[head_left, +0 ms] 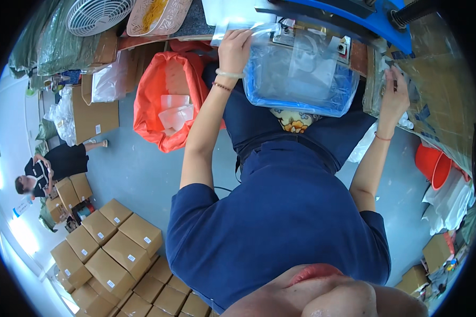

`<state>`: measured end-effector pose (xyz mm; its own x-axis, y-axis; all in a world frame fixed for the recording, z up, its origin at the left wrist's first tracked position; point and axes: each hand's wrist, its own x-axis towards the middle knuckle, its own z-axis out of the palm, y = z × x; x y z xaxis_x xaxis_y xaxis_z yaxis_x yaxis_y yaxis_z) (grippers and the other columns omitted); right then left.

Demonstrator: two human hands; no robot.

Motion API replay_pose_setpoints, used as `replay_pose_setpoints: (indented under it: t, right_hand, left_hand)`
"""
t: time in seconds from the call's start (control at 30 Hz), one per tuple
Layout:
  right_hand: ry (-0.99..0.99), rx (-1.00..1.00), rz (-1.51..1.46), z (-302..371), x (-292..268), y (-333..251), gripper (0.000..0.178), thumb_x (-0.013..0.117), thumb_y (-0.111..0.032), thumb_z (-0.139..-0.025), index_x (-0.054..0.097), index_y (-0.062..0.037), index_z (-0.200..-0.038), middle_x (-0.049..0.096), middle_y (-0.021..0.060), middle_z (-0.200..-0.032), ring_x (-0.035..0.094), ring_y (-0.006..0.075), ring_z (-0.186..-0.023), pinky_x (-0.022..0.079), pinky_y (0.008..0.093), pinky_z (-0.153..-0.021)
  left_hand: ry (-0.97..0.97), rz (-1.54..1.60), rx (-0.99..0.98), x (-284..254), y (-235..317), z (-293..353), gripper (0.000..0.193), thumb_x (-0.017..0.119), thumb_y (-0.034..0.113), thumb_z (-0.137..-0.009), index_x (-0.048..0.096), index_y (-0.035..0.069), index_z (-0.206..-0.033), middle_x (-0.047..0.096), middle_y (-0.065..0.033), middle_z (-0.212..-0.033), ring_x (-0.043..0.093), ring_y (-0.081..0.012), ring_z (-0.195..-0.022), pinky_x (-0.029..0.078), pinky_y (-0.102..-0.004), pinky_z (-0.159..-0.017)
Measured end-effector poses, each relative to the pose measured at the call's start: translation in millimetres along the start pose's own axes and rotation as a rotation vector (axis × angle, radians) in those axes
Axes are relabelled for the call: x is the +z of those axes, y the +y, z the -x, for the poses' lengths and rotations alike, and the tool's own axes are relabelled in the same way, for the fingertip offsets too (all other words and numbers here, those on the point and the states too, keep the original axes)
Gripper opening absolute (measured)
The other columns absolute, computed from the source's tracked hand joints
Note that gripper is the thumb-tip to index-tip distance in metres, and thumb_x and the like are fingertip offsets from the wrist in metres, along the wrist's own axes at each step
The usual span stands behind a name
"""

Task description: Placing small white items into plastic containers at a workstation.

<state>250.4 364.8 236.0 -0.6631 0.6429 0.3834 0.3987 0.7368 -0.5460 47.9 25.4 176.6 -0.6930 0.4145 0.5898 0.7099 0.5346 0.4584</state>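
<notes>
My left hand [235, 50] is at the table's front edge, its fingers closed on a clear plastic bag [259, 34]. Off to the right, my right hand [396, 98] is raised beside a taped cardboard box [441, 90], its fingers apart and no held thing visible. Between the two hands, above my lap, sits a blue-rimmed tub [300, 107] with clear plastic in it. A blue machine [402, 26] with a black threaded rod stands over the back right of the table; some of its lower parts are hidden.
Left of my legs stands an open red sack [145, 113] holding whitish flat pieces. A pink basket [169, 26] and a white fan grille [92, 18] are at the back left. Stacked cartons [111, 269] and another person [63, 164] are farther left. A red bucket [431, 164] stands right.
</notes>
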Motion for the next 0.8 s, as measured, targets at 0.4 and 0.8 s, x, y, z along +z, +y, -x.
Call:
replay_pose_setpoints:
  t: [0.4,0.8]
  right_hand:
    - [-0.594,-0.018,-0.864,39.4,-1.9,-90.3,0.019,0.067,-0.006,-0.092,0.07,-0.0022,-0.11,0.067,0.0069,-0.113,0.061,0.0116,-0.101,0.05,0.0239,-0.085]
    - [-0.409,-0.357,-0.751,18.7,-9.4,-114.1,0.023,0.068,-0.004,-0.089,0.068,0.0,-0.112,0.069,0.0102,-0.117,0.063,0.0165,-0.105,0.051,0.0278,-0.09]
  left_hand:
    - [-0.332,0.68,-0.577,-48.0,96.5,-9.6,0.021,0.075,0.012,-0.085,0.074,-0.002,-0.101,0.073,-0.0044,-0.088,0.062,-0.005,-0.079,0.05,-0.0195,-0.072]
    - [-0.529,0.786,-0.631,-31.8,108.5,-6.4,0.022,0.077,0.016,-0.084,0.075,-0.001,-0.098,0.073,-0.0041,-0.081,0.06,-0.004,-0.073,0.048,-0.0194,-0.067]
